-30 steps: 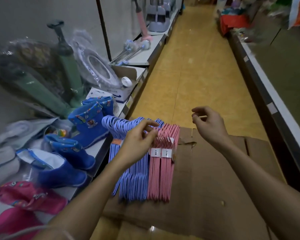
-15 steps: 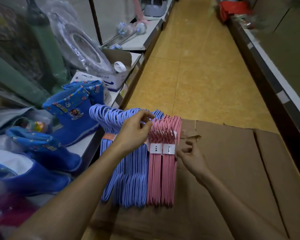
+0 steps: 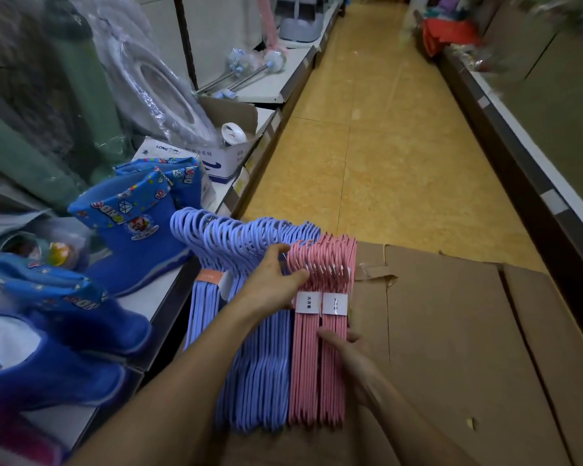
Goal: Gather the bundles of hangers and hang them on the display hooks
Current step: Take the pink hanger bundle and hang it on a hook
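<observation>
We see pink hanger bundles (image 3: 320, 348) beside blue hanger bundles (image 3: 249, 348) on a cardboard box (image 3: 451, 348). Our left hand (image 3: 270, 280) rests on the blue ones, fingers relaxed; our right hand (image 3: 350, 351) grips the pink ones. We judge them stiff, light, slippery; best held near the paper bands (image 3: 320, 303).

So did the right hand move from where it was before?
Yes. The right hand came down from above the cardboard box and now grips the pink hangers below their white labels.

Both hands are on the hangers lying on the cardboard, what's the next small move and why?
Probably close the right hand around the pink hangers and press them against the blue hangers, which the left hand steadies; the bundles lie side by side, ready to lift together.
</observation>
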`<state>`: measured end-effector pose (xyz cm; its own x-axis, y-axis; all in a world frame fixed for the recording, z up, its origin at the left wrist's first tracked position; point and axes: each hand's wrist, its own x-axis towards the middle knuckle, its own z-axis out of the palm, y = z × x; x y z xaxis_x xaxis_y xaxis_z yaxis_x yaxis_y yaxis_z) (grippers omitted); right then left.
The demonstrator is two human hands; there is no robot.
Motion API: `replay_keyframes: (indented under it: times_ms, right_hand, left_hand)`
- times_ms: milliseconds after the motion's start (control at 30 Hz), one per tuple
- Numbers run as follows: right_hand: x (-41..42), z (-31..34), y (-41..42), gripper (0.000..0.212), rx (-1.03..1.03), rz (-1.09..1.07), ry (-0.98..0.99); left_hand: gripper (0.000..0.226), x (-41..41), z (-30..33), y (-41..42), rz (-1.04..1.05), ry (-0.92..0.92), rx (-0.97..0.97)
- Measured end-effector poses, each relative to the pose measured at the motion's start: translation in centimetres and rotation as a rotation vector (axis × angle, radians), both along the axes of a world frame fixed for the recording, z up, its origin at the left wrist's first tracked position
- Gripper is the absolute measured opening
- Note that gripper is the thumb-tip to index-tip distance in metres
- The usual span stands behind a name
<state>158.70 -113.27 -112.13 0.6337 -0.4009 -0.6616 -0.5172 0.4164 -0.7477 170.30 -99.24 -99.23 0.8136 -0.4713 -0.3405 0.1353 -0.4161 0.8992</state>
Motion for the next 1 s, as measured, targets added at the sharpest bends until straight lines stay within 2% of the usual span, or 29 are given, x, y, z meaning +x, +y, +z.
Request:
replay_keyframes:
  times_ms: [67,233,333,467,600,800,1000]
  right_hand:
    - [-0.1,-0.2,0.2,0.042,0.021,0.021,0.001]
    - [-0.3,0.5,-0.7,0.045,0.051,0.061,-0.023]
    - [-0.7,0.6,-1.5,0.059,-0.012,0.074,-0.046]
    - [-2.0,1.0,-3.6,0.060,-0.155,0.129,-0.069]
    - [-3.9,1.4,-6.1,0.085,-0.286,0.215,-0.062]
    - [-6.5,2.0,-8.3,0.091,-0.586,0.287,0.096]
    - [-5.8,1.7,-5.8,0.117,-0.890,0.312,0.341]
  left_hand:
    - [0.061,-0.1,-0.1,-0.3,0.005,0.039,-0.048]
    - [0.052,-0.3,0.0,-1.0,0.058,0.094,-0.110]
    - [0.046,-0.4,0.4,-1.7,0.070,0.086,-0.109]
    - [0.041,-1.3,1.2,-3.5,0.022,0.079,-0.129]
    - [0.039,-2.4,1.1,-5.9,-0.030,0.045,-0.113]
    - [0.032,-3.8,-0.1,-8.1,-0.106,0.019,-0.041]
    - [0.030,-3.7,-1.1,-8.1,-0.103,-0.038,0.017]
